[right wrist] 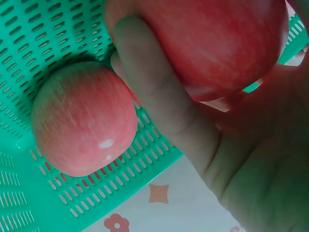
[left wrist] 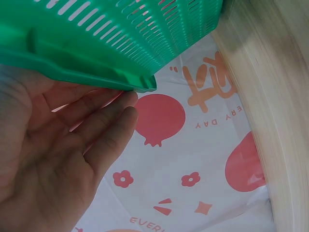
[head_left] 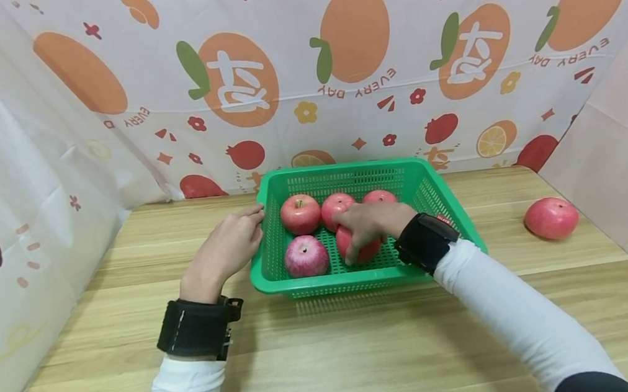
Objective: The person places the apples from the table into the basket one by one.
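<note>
A green plastic basket (head_left: 355,278) with slotted walls stands on the wooden table, several apples inside. My right hand (head_left: 363,219) reaches into it and grips a red apple (head_left: 360,249) near the front; in the right wrist view the thumb lies along that apple (right wrist: 217,48). Close by in that view sits another apple (right wrist: 84,121). A purplish striped apple (head_left: 306,256) lies front left in the basket, a red apple (head_left: 301,214) behind it. My left hand (head_left: 231,247) touches the basket's left rim, its fingers extended under the rim's edge (left wrist: 96,82) in the left wrist view.
One more red apple (head_left: 551,218) lies on the table (head_left: 361,354) far to the right, near the edge. A white fruit-printed cloth (head_left: 308,134) hangs right behind the basket, and cloth walls flank the table on both sides.
</note>
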### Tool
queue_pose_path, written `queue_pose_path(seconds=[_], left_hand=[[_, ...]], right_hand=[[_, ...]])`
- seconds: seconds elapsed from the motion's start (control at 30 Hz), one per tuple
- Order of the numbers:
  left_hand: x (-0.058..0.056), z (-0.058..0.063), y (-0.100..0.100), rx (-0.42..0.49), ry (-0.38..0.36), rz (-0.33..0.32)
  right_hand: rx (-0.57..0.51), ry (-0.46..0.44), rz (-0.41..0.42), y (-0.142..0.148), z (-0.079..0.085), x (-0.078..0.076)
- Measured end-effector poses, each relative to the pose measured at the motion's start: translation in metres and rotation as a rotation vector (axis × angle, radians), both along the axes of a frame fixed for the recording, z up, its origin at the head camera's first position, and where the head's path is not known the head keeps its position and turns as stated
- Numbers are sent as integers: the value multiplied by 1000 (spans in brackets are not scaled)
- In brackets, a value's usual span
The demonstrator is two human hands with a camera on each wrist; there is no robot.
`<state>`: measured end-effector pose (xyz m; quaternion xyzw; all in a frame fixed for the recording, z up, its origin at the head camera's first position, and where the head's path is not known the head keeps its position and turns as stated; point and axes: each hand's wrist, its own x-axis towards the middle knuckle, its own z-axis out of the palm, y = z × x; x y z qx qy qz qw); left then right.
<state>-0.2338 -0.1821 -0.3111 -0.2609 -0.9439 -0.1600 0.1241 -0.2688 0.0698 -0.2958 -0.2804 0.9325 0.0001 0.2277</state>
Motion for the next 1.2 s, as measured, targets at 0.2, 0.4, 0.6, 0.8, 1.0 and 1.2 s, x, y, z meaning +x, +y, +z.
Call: queue_pose_path(seconds=[0.2, 0.4, 0.6, 0.8, 1.0, 1.2], left_hand=[[0, 0, 1, 7, -6, -1], [0, -1, 1, 7, -10, 1], [0, -3, 1, 6, -14, 3], [1, -4, -1, 4, -25, 11], [0, -5, 0, 8, -16, -5], [0, -4, 1, 11, -11, -3]], right_hand=[[22, -36, -14, 0, -3, 0], [9, -83, 1, -1, -4, 0], [-4, -103, 28, -2, -3, 2], [0, -108, 42, -5, -4, 2], [-12, -124, 11, -5, -5, 5], [-4, -104, 10, -5, -5, 5]])
